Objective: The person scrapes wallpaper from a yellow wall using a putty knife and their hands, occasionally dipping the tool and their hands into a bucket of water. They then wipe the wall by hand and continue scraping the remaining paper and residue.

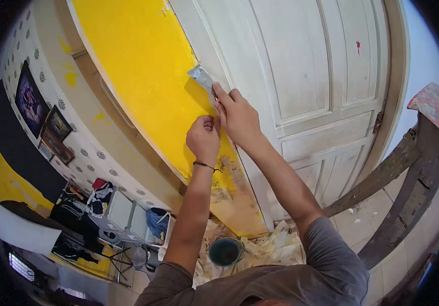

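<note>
A metal scraper [201, 78] is held in my right hand [237, 116], its blade against the right edge of the yellow wall [132, 51], next to the white door frame [204, 30]. My left hand [203, 137] is closed with fingers curled, close beside my right wrist and in front of the yellow surface. What it holds, if anything, is hidden. Low on the yellow wall, the paint is gone in a patch [232, 176] with dark specks.
A white panelled door [301, 61] stands at the right. Below, a dark bucket [225, 251] sits among peeled scraps [275, 250] on the floor. A wooden structure [403, 204] is at the right, and white drawers [122, 209] and framed pictures [30, 99] are at the left.
</note>
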The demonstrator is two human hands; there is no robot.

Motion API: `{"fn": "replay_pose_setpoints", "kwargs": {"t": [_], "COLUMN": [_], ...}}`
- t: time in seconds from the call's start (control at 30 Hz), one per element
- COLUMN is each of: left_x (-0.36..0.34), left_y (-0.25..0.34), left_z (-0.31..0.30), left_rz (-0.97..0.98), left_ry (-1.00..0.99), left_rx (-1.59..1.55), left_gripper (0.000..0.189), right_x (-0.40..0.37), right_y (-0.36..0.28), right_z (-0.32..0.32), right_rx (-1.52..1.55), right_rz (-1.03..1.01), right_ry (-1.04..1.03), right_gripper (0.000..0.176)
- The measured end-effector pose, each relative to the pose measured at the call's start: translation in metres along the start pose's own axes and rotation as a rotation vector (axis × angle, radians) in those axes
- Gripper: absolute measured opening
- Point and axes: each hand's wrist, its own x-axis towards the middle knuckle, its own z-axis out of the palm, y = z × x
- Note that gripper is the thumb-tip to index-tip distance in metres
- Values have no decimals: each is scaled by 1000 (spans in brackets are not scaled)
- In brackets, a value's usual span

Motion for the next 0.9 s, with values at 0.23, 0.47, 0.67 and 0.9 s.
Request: {"fn": "replay_pose_setpoints", "kwargs": {"t": [0.23, 0.47, 0.67, 0.9], "left_x": [5, 24, 105, 147], "left_y": [7, 19, 49, 62], "left_z": [7, 2, -25, -45], "left_rz": [-94, 5, 457, 597], "left_ry": [-71, -20, 133, -185], "left_rx": [90, -36, 237, 425], "left_gripper": [22, 20, 28, 18], "right_x": [-15, 48, 52, 19], "right_y": [11, 2, 25, 37], "right_z": [5, -42, -64, -62], "right_rx": [31, 220, 272, 318], "right_rz": [-23, -108, -70, -39], "right_ry": [-48, 51, 63, 16], "right_gripper": [43, 37, 36, 34]}}
